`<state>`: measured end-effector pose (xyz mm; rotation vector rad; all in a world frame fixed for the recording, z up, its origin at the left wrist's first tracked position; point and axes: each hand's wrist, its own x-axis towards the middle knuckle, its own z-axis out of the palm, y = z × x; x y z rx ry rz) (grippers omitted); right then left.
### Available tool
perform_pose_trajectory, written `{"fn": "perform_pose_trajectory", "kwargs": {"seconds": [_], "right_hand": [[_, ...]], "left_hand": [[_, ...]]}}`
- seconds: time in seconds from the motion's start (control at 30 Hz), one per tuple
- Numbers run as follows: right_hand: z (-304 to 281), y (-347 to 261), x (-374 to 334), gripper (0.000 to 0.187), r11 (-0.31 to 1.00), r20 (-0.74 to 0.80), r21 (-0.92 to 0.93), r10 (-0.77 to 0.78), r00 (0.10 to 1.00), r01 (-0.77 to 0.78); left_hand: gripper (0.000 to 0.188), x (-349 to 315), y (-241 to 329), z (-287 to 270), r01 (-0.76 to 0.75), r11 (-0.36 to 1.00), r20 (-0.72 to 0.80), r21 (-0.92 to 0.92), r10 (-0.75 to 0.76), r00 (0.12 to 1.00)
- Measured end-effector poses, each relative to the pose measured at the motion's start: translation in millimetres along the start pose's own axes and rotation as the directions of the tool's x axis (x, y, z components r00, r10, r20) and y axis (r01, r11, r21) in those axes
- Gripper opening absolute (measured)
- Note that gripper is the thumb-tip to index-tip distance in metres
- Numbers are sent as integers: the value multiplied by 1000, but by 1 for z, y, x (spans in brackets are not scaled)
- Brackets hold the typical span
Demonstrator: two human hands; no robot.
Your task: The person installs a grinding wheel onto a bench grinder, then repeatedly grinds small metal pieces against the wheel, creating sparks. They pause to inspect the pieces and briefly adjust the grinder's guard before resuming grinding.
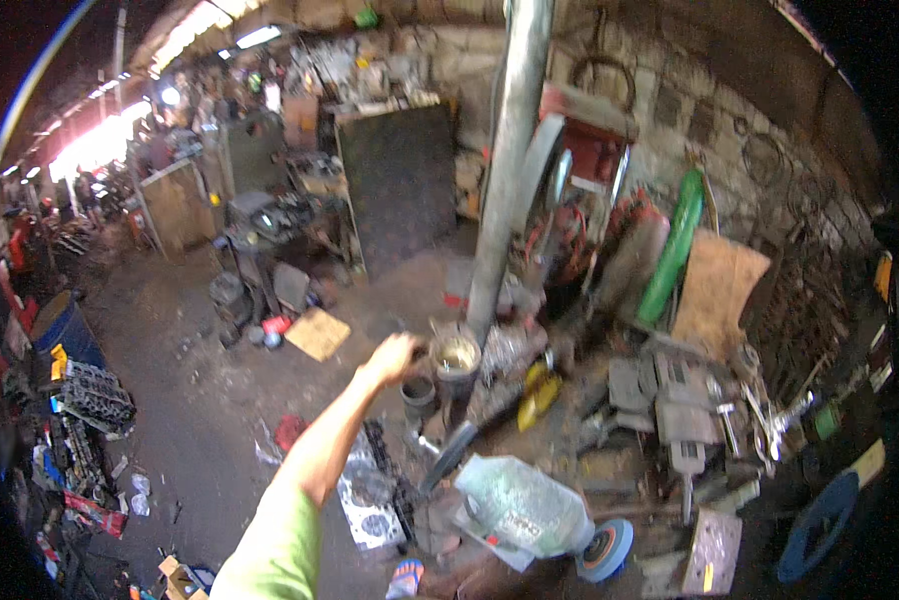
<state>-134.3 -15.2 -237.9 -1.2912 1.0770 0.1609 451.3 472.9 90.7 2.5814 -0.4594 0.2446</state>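
Observation:
My left hand (394, 358) reaches forward on an outstretched arm with a light green sleeve. Its fingers are curled in, and what they hold, if anything, is too blurred to make out. Just right of the fingers is a round open container (457, 354) with some liquid in it, next to a tall metal pole (510, 170). Below the hand stands a dark cylindrical cup (420, 394). My right hand is out of view.
A bench grinder (525, 505) with a blue-rimmed wheel (607, 551) stands close by. Left of it lies a metal engine part (375, 515). A vise-like metal block (685, 395), a green gas cylinder (674, 245) and cardboard (318, 334) lie farther out.

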Motion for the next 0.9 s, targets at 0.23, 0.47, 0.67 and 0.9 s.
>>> {"fn": "perform_pose_trajectory", "kwargs": {"seconds": [0.23, 0.47, 0.67, 0.9], "right_hand": [[20, -107, 23, 15, 864, 281, -399, -203, 938, 306], [-41, -134, 18, 11, 529, 513, -604, -315, 798, 597], [-103, -133, -3, 10, -27, 818, -460, -401, 412, 888], [-74, -116, 3, 30, 5, 881, -422, -233, 412, 906]], "left_hand": [[27, -302, -59, 62, 513, 856, -205, 61, -492, 846], [38, -619, 15, 215, 830, 378, 353, 411, -905, 237], [36, -725, 61, 241, 753, 454, 444, 477, -863, 239], [31, -736, 62, 256, 837, 451, 321, 311, -878, 354]]}}
